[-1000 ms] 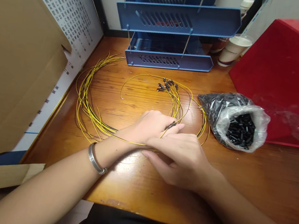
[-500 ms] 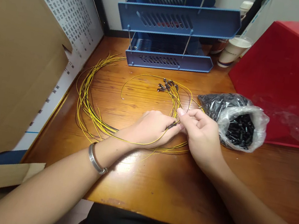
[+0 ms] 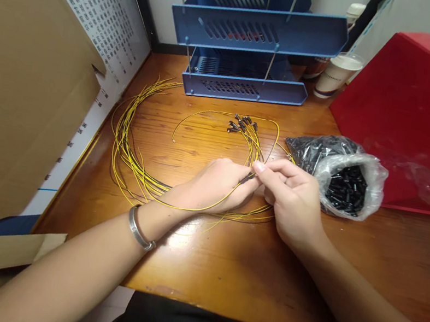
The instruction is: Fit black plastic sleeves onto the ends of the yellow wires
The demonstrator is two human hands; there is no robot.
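My left hand (image 3: 228, 183) is closed on a yellow-and-black wire (image 3: 215, 205), whose small black sleeve (image 3: 247, 178) pokes out between thumb and finger. Against it, my right hand (image 3: 292, 194) pinches the same wire with thumb and forefinger just past the sleeve. A loop of this wire curls over the desk behind the hands. Around and under my left hand lies a coiled bundle of yellow and black wires (image 3: 124, 134). Several wire ends with black tips (image 3: 242, 125) fan out beyond my fingers. The left fingertips are partly hidden.
A clear plastic bag (image 3: 377, 184) of small black sleeves (image 3: 345, 189) lies open right of my right hand. Behind it stand a red box (image 3: 416, 107) and a paper cup (image 3: 334, 74). A blue two-tier tray (image 3: 258, 30) is at the back, a cardboard box (image 3: 22, 94) at left.
My right thumb and fingers have shifted slightly along the wire by the black sleeve. The wire's loop behind my hands has changed shape a little; my left hand stays nearly in place.
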